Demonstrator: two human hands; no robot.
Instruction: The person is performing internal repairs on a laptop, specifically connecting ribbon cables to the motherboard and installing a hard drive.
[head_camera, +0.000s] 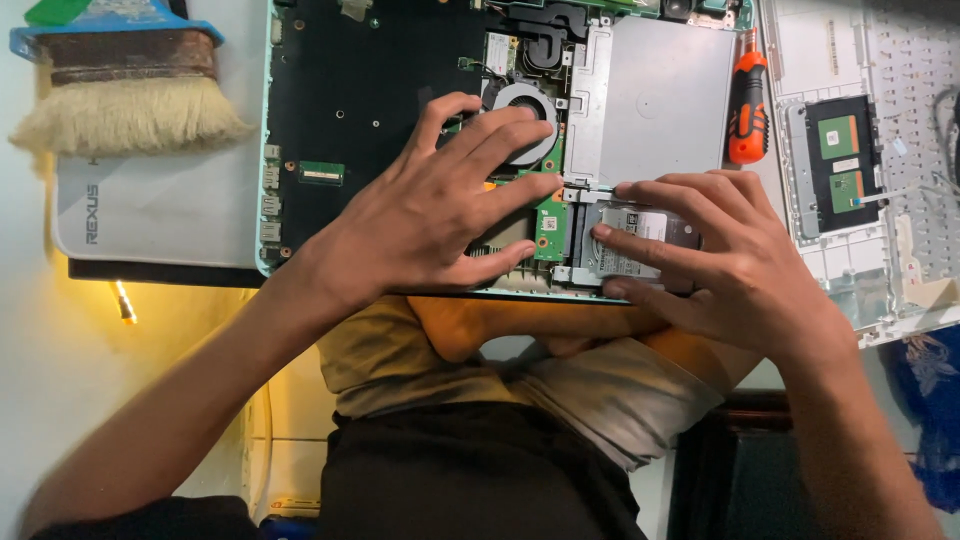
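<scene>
Black circuit board fills the opened laptop base (330, 100), which lies underside-up with its pale green rim toward the person. Head view only.

Left hand (430, 215): palm down, fingers spread flat across the cooling fan (527, 115) and the small green board (550, 225) beside it. Grips nothing; seems to press down, probably to keep the base from sliding.

Right hand (720, 265): fingers (650, 245) curled over the hard drive (640, 240), which sits at the near edge of the base, just below the silver metal bay (665, 90). Fingertips lie on its top face and near edge, thumb at the front. Contact is plain; whether the drive is pinched or only pushed, I cannot tell.

Orange-handled screwdriver (747, 110) rests beside the bay, close to the right hand, likely kept within reach. White keyboard cover (880, 170) lies inside-up at the right. Bristle brush (125, 95) lies far left, on a white pad (150, 210).
</scene>
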